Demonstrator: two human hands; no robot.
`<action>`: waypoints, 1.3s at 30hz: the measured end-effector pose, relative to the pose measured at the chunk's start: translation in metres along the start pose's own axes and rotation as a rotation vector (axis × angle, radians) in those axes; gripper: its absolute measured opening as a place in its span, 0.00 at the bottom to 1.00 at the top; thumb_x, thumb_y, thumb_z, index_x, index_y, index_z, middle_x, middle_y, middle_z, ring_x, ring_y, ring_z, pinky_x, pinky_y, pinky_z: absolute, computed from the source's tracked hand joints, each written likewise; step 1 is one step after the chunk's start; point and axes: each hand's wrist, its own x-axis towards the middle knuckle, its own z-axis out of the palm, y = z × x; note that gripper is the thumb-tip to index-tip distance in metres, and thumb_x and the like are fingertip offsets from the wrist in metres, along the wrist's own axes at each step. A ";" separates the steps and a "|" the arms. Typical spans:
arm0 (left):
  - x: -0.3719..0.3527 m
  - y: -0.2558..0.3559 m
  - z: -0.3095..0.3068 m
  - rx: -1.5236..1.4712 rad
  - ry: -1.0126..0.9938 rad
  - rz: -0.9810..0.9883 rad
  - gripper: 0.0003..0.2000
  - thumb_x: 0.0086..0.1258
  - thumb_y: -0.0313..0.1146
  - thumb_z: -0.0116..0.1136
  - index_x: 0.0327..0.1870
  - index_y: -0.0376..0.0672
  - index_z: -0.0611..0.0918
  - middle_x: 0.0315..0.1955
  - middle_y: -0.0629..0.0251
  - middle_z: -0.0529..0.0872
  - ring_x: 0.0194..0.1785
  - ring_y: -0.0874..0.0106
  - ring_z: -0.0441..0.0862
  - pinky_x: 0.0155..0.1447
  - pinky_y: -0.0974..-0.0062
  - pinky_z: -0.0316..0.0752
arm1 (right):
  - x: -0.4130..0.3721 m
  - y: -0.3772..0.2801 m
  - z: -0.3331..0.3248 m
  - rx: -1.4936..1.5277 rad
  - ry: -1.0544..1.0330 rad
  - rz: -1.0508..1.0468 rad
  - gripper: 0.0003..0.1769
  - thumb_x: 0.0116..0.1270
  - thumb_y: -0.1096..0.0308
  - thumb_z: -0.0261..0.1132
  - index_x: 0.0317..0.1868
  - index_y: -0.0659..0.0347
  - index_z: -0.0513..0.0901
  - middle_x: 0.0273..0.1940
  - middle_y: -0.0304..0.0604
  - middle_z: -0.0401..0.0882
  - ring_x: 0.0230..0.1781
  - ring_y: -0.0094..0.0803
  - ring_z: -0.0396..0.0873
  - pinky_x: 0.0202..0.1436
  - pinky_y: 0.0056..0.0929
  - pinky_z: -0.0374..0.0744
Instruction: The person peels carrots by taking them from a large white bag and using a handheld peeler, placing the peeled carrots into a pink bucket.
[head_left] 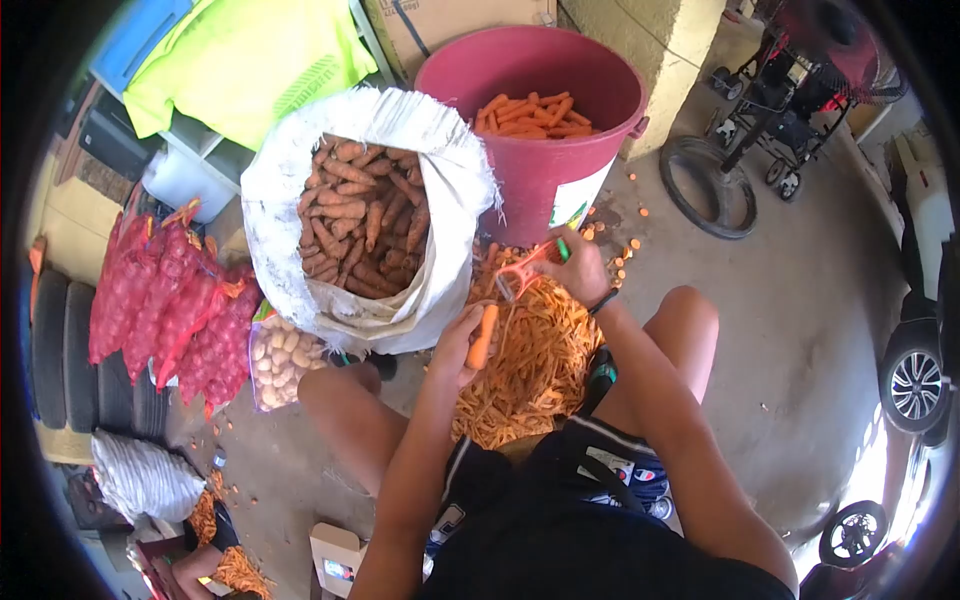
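Note:
My left hand [460, 346] is closed round a peeled, bright orange carrot [484, 336], which points up and away from me. Just to its right, my right hand [583, 268] grips an orange and green peeler [524, 272], its blade end a little above the carrot's tip and apart from it. Below both hands, between my legs, lies a big heap of carrot peelings [535, 370]. Ahead on the left stands a white woven sack [275, 215] full of unpeeled carrots [365, 220]. Beyond the heap, a dark red bucket [540, 185] holds peeled carrots [535, 114].
Red mesh bags [165, 300] of onions and a bag of potatoes [283, 362] stand left of the sack. Carrot ends [620, 262] lie scattered by the bucket. A fan base [708, 188] stands at upper right. Another person's leg [190, 572] shows at lower left, near more peelings.

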 end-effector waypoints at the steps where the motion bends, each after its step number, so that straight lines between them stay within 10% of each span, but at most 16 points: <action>1: 0.004 0.002 0.003 -0.067 -0.016 0.024 0.14 0.80 0.38 0.54 0.59 0.39 0.78 0.37 0.65 0.83 0.37 0.74 0.84 0.35 0.75 0.81 | -0.011 -0.008 0.007 0.058 -0.016 -0.052 0.28 0.49 0.64 0.84 0.49 0.62 0.83 0.41 0.47 0.84 0.42 0.37 0.84 0.46 0.36 0.82; 5: 0.006 0.005 0.015 0.005 0.113 0.019 0.14 0.81 0.38 0.53 0.58 0.39 0.78 0.38 0.65 0.83 0.36 0.75 0.83 0.35 0.75 0.81 | -0.037 -0.026 0.031 0.067 -0.186 -0.382 0.27 0.49 0.64 0.84 0.47 0.63 0.83 0.40 0.47 0.83 0.41 0.36 0.84 0.46 0.36 0.82; 10: -0.002 -0.002 -0.006 0.033 0.025 0.019 0.13 0.80 0.38 0.54 0.56 0.38 0.79 0.39 0.64 0.84 0.38 0.75 0.83 0.37 0.74 0.82 | -0.004 -0.002 0.004 -0.043 0.064 0.013 0.26 0.47 0.64 0.84 0.46 0.61 0.84 0.40 0.47 0.84 0.44 0.38 0.84 0.48 0.37 0.83; 17: 0.001 -0.007 -0.004 0.034 0.068 0.008 0.13 0.79 0.37 0.57 0.55 0.38 0.80 0.40 0.64 0.84 0.36 0.76 0.83 0.35 0.77 0.81 | -0.032 -0.010 0.035 -0.004 -0.096 -0.320 0.27 0.51 0.62 0.84 0.49 0.63 0.83 0.39 0.45 0.84 0.39 0.36 0.85 0.44 0.33 0.83; 21: -0.007 -0.002 -0.003 0.082 0.081 0.028 0.14 0.81 0.39 0.53 0.57 0.39 0.79 0.40 0.64 0.84 0.36 0.75 0.84 0.33 0.75 0.82 | -0.008 -0.007 0.009 0.045 0.044 0.094 0.24 0.51 0.64 0.83 0.45 0.63 0.83 0.37 0.45 0.83 0.37 0.36 0.84 0.43 0.34 0.82; 25: 0.000 0.002 0.006 0.038 0.106 0.076 0.14 0.81 0.38 0.54 0.58 0.39 0.78 0.40 0.65 0.84 0.34 0.76 0.83 0.32 0.77 0.81 | -0.040 -0.033 0.033 0.146 -0.183 -0.432 0.25 0.47 0.64 0.84 0.42 0.61 0.82 0.37 0.48 0.83 0.37 0.41 0.84 0.42 0.38 0.83; 33: -0.010 0.003 0.005 0.062 0.057 0.069 0.14 0.81 0.37 0.53 0.57 0.37 0.78 0.41 0.62 0.84 0.37 0.74 0.85 0.33 0.76 0.82 | -0.012 0.006 0.018 0.078 0.011 -0.007 0.26 0.49 0.62 0.84 0.45 0.62 0.82 0.38 0.47 0.84 0.36 0.42 0.85 0.40 0.39 0.83; 39: -0.002 -0.002 0.001 0.141 0.084 0.061 0.15 0.82 0.40 0.52 0.59 0.40 0.78 0.37 0.65 0.85 0.34 0.75 0.84 0.31 0.76 0.81 | -0.039 -0.024 0.041 0.075 -0.157 -0.286 0.28 0.47 0.62 0.85 0.47 0.62 0.82 0.39 0.46 0.83 0.39 0.38 0.82 0.44 0.34 0.81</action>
